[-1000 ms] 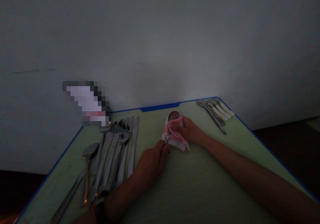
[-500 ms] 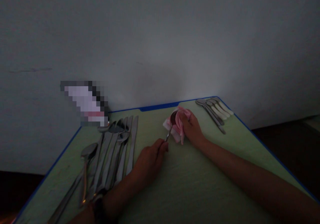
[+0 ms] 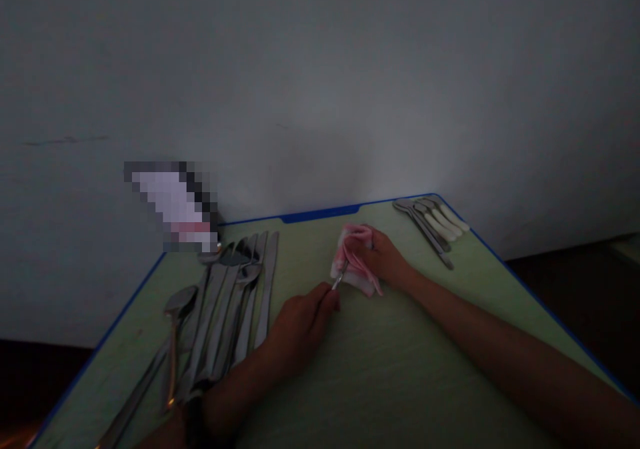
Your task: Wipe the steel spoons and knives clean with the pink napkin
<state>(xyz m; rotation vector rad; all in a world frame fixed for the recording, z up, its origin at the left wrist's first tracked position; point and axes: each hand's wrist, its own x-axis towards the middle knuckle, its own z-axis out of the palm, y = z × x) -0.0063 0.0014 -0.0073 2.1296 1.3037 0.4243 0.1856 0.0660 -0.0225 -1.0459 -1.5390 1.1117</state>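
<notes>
Metal utensil (image 3: pixel 341 275) spans the gap between my two hands over the middle of the table (image 3: pixel 375 369), its handle pinched in the closed fingers of my left hand (image 3: pixel 300 322). My right hand (image 3: pixel 383 255) is closed around a pink and white cloth (image 3: pixel 363 282), which hides the utensil's far end, so from my end of the feed I can't tell its shape.

I judge the utensil light, stiff and hard to break, with a smooth handle that could turn or slip under a loose pinch; the handle's lower part, clear of the cloth, looks the best place to hold it. The cloth looks thin, soft and floppy, so I'd take it in a bunched fold and mind the loose corner hanging below the right hand.

As for containers, I can make out none: the cutlery I see lies straight on the tabletop. Left of the hands is a loose group with a knife (image 3: pixel 269 285) and a spoon (image 3: pixel 181 297); at the far right corner, white-handled cutlery (image 3: pixel 443 225) lies beside plain metal utensils (image 3: pixel 444 257). A pixelated object (image 3: pixel 167 199) is at the far left corner, too obscured for me to name
</notes>
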